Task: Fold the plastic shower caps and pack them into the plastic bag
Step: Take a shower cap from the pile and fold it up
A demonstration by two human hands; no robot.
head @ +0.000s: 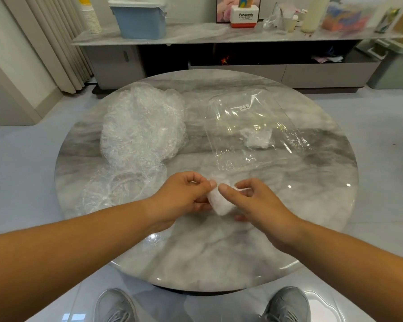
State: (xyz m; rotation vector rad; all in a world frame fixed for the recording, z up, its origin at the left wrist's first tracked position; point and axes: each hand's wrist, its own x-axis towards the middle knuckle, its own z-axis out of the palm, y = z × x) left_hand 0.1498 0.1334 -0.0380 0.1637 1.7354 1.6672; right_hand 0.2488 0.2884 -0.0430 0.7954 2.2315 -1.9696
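Two hands meet over the near middle of the round marble desk (pixel 312 217): the left hand (pixel 184 194) and the right hand (pixel 256 201) each pinch a small folded shower cap (pixel 218 202) between curled fingers and thumb. The clear plastic bag (pixel 249 126) lies flat at far right with one folded cap (pixel 257 139) inside. Unfolded shower caps (pixel 142 126) are heaped at left.

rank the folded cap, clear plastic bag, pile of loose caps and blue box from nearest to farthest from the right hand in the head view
1. folded cap, pinched in the right hand itself.
2. plastic bag, flat on the table just beyond it.
3. pile of loose caps, on the table's left side.
4. blue box, far back on the shelf.
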